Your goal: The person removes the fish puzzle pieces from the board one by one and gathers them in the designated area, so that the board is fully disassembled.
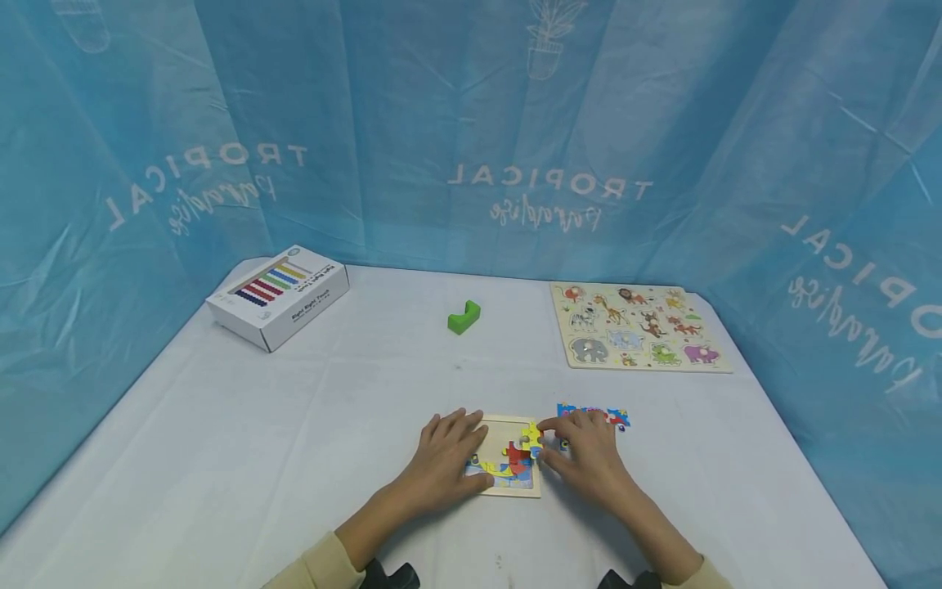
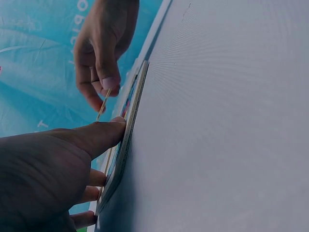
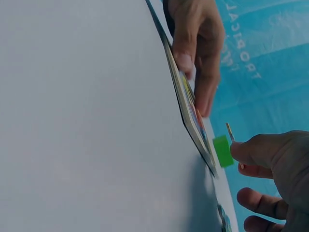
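Observation:
A small wooden jigsaw tray [image 1: 515, 492] lies in front of me, with red, yellow and blue pieces fitted in its lower part. My left hand [image 1: 445, 462] rests across the tray's left side, thumb on the near part and fingers toward the far edge. My right hand [image 1: 589, 454] pinches a yellow jigsaw piece [image 1: 531, 438] over the tray's right side. In the right wrist view that piece [image 3: 230, 131] is edge-on between thumb and finger, raised above the tray [image 3: 186, 116]. More loose jigsaw pieces [image 1: 621, 419] lie just beyond the right hand, partly hidden by it.
A green curved block [image 1: 464, 317] sits farther back on the white-covered table [image 1: 331, 433]. At the back left stands a white box [image 1: 283, 296] picturing coloured bars. An animal picture board [image 1: 640, 327] lies at the back right. Blue curtains [image 1: 456, 123] surround the table.

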Tool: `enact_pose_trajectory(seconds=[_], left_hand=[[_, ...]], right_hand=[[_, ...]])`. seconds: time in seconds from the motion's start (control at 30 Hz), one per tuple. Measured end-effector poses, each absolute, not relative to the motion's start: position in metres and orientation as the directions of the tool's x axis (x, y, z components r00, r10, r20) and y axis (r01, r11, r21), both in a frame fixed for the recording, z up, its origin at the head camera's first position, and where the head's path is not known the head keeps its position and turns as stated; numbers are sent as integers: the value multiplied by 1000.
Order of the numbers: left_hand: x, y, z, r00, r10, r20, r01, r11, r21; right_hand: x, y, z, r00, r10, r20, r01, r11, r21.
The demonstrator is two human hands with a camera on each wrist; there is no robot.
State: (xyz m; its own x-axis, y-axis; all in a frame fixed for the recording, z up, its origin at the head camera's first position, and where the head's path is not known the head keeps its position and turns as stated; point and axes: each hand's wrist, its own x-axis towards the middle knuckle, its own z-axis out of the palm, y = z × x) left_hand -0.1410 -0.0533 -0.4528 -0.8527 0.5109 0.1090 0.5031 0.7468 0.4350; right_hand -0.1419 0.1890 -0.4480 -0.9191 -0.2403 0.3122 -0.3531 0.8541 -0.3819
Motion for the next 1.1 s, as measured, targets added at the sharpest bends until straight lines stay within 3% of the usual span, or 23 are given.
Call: enact_pose_trajectory(seconds=[0.57, 1.1], left_hand=[[-139, -53, -452, -856, 505, 109, 496, 745, 446], [-140, -53, -453, -856, 505, 112, 498, 748, 439]], right_hand=[[-141, 234, -450, -946, -140, 294, -248, 893, -374], [-142, 263, -454, -980, -58, 188, -126, 920, -372]])
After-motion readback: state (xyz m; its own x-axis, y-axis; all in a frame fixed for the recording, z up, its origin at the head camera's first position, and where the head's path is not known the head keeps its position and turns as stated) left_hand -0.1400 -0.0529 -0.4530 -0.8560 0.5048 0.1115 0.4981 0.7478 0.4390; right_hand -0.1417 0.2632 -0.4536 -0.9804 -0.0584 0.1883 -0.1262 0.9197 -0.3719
